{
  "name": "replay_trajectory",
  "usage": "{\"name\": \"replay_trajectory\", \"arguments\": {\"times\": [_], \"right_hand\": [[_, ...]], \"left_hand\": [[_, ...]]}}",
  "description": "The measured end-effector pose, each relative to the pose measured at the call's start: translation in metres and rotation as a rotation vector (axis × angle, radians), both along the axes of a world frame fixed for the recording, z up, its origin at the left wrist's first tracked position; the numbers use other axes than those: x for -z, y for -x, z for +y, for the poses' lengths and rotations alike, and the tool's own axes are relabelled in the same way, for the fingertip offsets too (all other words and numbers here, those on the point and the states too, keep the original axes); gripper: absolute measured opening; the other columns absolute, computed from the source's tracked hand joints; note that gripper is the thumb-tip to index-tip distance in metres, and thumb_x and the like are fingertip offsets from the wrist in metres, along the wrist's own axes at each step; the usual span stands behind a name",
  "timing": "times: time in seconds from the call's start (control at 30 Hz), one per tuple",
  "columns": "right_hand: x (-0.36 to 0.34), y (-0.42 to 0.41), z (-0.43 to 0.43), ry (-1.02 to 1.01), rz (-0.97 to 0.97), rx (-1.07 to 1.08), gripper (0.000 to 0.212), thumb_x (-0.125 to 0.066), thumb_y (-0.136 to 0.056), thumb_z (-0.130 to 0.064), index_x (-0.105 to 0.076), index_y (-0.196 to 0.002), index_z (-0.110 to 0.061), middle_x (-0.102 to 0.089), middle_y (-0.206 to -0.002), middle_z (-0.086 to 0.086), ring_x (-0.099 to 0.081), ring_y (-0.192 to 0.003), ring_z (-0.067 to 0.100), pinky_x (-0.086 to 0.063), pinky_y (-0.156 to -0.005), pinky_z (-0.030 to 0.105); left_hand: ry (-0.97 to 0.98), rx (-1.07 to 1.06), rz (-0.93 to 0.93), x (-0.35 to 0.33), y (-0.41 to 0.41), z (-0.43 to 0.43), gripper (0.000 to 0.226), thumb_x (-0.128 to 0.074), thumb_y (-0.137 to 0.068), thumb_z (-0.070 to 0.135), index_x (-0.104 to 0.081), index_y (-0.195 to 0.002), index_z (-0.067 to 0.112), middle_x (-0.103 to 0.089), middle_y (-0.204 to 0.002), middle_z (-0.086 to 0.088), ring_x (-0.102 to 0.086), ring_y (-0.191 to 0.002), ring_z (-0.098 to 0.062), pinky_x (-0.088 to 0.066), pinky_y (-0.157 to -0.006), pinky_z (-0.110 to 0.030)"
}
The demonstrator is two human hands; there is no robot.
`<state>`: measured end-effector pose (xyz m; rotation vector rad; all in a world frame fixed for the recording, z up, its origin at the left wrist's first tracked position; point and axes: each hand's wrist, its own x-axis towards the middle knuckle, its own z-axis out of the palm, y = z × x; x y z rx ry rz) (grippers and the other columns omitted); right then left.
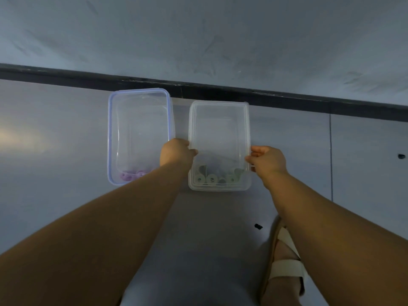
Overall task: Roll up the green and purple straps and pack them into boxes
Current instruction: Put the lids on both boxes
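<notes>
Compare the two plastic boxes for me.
The blue-rimmed box has a blue rim; the plain box has a colourless one. The blue-rimmed box holds purple rolls, the plain box green rolls. The left hand and right hand grip the plain box's sides; the blue-rimmed box is not held. Both are clear and rectangular.

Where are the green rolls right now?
In the head view, the green rolls lie at the near end of the clear box, gripped between the left hand and right hand, right of the blue-rimmed box.
</notes>
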<state>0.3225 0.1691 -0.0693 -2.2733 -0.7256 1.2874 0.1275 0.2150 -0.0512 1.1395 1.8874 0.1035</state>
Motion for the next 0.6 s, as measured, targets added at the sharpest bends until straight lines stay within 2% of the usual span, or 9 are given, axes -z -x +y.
{"name": "replay_trajectory", "arguments": {"times": [0.27, 0.43, 0.6], "right_hand": [[0.006, 0.0, -0.003, -0.031, -0.029, -0.016, 0.037, -0.072, -0.077, -0.008, -0.064, -0.113, -0.004, -0.067, -0.109, 0.016, -0.063, -0.1, 0.03, -0.049, -0.093, 0.043], [0.008, 0.001, -0.007, -0.03, -0.066, -0.042, 0.037, -0.072, -0.079, -0.014, -0.064, -0.115, -0.011, -0.067, -0.097, 0.011, -0.064, -0.097, 0.032, -0.051, -0.09, 0.045], [0.005, 0.002, -0.014, -0.048, -0.071, -0.071, 0.037, -0.069, -0.082, -0.016, -0.062, -0.118, -0.007, -0.067, -0.107, 0.015, -0.064, -0.097, 0.032, -0.051, -0.091, 0.045]], "left_hand": [[0.01, -0.008, -0.003, -0.003, 0.004, 0.0, 0.044, -0.07, -0.082, 0.021, -0.06, -0.122, 0.008, -0.067, -0.112, -0.016, -0.064, -0.102, -0.033, -0.052, -0.089, -0.045], [0.026, 0.028, -0.002, -0.004, 0.006, 0.001, 0.047, -0.071, -0.082, 0.021, -0.058, -0.125, 0.008, -0.066, -0.116, -0.016, -0.063, -0.105, -0.032, -0.051, -0.091, -0.044], [0.032, 0.051, 0.026, -0.002, 0.006, -0.002, 0.041, -0.069, -0.083, 0.024, -0.062, -0.12, 0.006, -0.068, -0.11, -0.016, -0.065, -0.101, -0.032, -0.052, -0.09, -0.043]]}}
